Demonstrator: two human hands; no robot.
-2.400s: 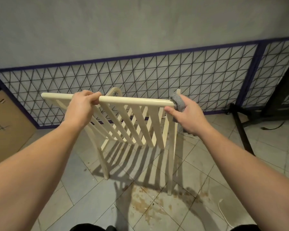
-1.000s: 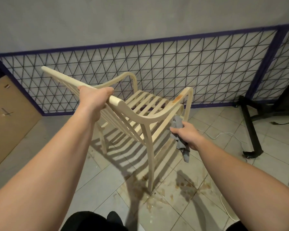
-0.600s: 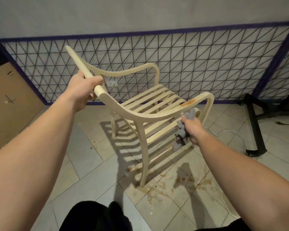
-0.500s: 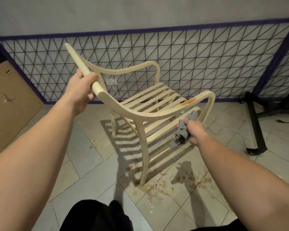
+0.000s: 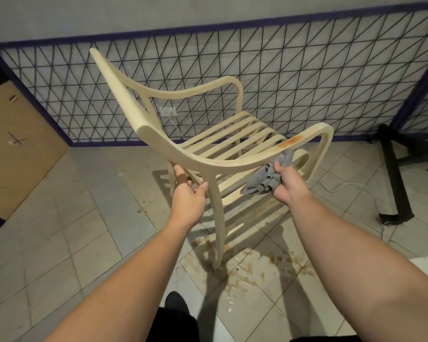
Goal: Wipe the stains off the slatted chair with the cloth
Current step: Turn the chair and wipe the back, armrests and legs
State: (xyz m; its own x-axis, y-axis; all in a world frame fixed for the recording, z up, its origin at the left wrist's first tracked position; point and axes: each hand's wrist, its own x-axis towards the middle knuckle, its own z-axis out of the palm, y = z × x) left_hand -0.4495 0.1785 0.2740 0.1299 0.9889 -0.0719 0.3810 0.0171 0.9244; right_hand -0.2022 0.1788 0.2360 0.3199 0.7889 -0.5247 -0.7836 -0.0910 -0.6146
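right hand (image 5: 288,185) gripping cloth (image 5: 267,178), chair (image 5: 208,154)

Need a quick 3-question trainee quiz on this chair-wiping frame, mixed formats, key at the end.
1. True or false: the orange stain on the chair armrest has already been wiped off.
2. Which hand holds the grey cloth? A) left hand B) right hand C) neither
3. Fill in: the left hand is at the chair's near ____, below the seat frame.

Key:
1. False. The stain shows on the near armrest, just above the cloth.
2. B. The right hand has its grip on the bunched cloth under the armrest.
3. Leg. The fingers are spread beside it, not clearly closed around it.
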